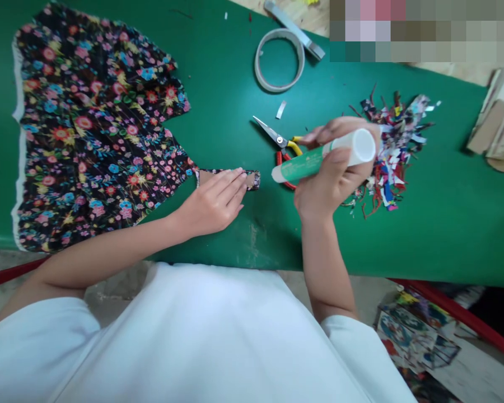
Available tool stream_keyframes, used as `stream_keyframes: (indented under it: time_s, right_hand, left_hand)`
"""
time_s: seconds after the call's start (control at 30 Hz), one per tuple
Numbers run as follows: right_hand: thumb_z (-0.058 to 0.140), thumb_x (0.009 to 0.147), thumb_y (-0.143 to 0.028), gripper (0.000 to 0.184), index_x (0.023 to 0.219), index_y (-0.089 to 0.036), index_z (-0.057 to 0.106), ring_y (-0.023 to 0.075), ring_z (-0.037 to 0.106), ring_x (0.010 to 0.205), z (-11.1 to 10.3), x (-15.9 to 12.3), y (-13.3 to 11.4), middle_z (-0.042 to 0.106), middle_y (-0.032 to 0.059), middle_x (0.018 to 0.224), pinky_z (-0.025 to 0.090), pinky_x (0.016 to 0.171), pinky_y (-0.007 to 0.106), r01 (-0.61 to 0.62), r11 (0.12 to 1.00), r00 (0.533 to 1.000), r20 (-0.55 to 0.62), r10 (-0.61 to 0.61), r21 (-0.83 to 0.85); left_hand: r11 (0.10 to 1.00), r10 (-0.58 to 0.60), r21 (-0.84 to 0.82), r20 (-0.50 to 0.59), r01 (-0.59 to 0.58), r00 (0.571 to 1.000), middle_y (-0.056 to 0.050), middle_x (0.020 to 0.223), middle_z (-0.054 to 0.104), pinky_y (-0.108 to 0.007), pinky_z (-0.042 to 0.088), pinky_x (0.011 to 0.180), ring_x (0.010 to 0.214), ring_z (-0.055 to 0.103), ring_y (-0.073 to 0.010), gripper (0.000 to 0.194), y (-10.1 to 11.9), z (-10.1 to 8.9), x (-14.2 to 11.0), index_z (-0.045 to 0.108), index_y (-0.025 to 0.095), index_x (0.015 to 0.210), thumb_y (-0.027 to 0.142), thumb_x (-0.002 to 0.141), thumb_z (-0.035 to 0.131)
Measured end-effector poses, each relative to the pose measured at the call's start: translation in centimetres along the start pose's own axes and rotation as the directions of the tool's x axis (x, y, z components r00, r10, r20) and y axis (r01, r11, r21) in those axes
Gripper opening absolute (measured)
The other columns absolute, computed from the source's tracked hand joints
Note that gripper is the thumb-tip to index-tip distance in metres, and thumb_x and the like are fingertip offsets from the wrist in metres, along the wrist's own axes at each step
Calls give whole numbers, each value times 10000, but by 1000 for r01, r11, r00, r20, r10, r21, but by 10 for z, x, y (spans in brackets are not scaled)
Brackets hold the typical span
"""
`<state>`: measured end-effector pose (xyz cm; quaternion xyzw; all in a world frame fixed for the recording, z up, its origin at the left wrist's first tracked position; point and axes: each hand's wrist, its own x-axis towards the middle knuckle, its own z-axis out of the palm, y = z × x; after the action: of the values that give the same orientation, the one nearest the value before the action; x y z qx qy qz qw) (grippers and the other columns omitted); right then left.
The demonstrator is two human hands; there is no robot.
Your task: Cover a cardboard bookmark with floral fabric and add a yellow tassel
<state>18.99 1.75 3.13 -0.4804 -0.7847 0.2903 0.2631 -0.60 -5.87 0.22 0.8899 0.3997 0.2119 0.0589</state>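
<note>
My left hand [216,200] lies with fingers stretched out on a narrow brown card piece [208,178] edged with black floral fabric, pressing it to the table. Beside it spreads a large black floral cloth [96,123] with a white edge on its left side. My right hand [334,168] is wrapped round a green and white glue stick [306,163], its wide white end tipped up toward me. Under the glue stick, partly hidden, are small scissors [280,140] with one yellow and one red handle, blades pointing to the upper left.
The green table [424,235] carries a roll of tape [258,64], a grey metal strip [296,31] and a small white scrap [281,109]. Right of my right hand lies a heap of fabric scraps [397,151]. Stacked card pieces [498,120] lie at the far right.
</note>
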Motion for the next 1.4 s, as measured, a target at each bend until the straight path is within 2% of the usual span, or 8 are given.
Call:
stream_keyframes:
  time_s: [0.17, 0.37, 0.6, 0.77, 1.0, 1.13, 1.3, 1.4]
  right_hand:
    - [462, 890, -811, 551, 882, -261, 498, 172, 545, 571, 10, 5, -16, 525, 16, 637, 424, 517, 309, -58, 997, 998, 15, 57, 59]
    - [193, 978, -710, 460, 781, -301, 265, 119, 272, 343, 38, 25, -26, 278, -85, 490, 329, 362, 292, 143, 822, 896, -425, 129, 551]
    - [86, 1078, -379, 414, 776, -279, 350, 146, 412, 466, 50, 15, -17, 418, -5, 570, 457, 542, 331, -94, 974, 965, -223, 141, 207]
    - [375, 1055, -453, 278, 1003, -278, 585, 173, 425, 500, 50, 14, -13, 443, 6, 600, 423, 532, 355, -63, 998, 995, -77, 65, 29]
    - [115, 1045, -474, 429, 737, -290, 350, 181, 432, 469, 44, 7, -9, 364, -5, 521, 426, 501, 355, 46, 953, 993, -117, -12, 298]
    - [224, 1015, -557, 386, 747, -302, 336, 181, 455, 446, 37, 5, -9, 368, -23, 516, 435, 482, 362, 84, 903, 995, -88, -51, 421]
    - [479, 935, -475, 226, 821, -292, 413, 122, 348, 327, 26, 12, -18, 354, -80, 503, 341, 355, 297, 312, 645, 925, -378, -39, 697]
    - [473, 947, -498, 264, 797, -293, 404, 122, 360, 334, 28, 8, -23, 355, -78, 495, 376, 377, 305, 287, 632, 933, -360, -13, 720]
  left_hand:
    - [998, -25, -59, 46, 27, 999, -217, 1332, 694, -511, 569, 1104, 1321, 643, -303, 328, -6, 3, 0, 686, 60, 1244, 164, 992, 502]
    - [999, -26, -24, -6, 26, 1000, -194, 1284, 720, -445, 581, 1087, 1275, 671, -272, 285, -7, 2, 2, 708, 67, 1179, 141, 997, 501]
    - [999, -36, -11, 16, 36, 999, -187, 1280, 724, -431, 590, 1056, 1267, 676, -273, 293, -6, 1, 4, 711, 75, 1172, 150, 1011, 479]
    - [998, -45, 39, 23, 44, 999, -160, 1270, 736, -396, 596, 1038, 1261, 680, -256, 304, -5, 0, 5, 711, 89, 1175, 155, 1015, 462]
    - [995, -96, -8, 15, 96, 995, -150, 1244, 751, -372, 592, 1042, 1237, 697, -247, 311, -4, -1, 7, 729, 91, 1142, 160, 1020, 451]
    - [986, -130, -96, 46, 134, 990, -159, 1275, 736, -395, 576, 1075, 1271, 677, -251, 327, -5, -1, 7, 729, 99, 1164, 173, 1027, 440]
    - [998, -68, -6, 27, 68, 997, -140, 1290, 733, -419, 594, 1050, 1263, 679, -249, 295, -6, 0, 4, 732, 113, 1142, 167, 1017, 470]
    - [998, -24, 53, -19, 25, 1000, -135, 1256, 749, -400, 608, 1020, 1222, 700, -240, 279, -7, 0, 5, 731, 105, 1116, 172, 1015, 481]
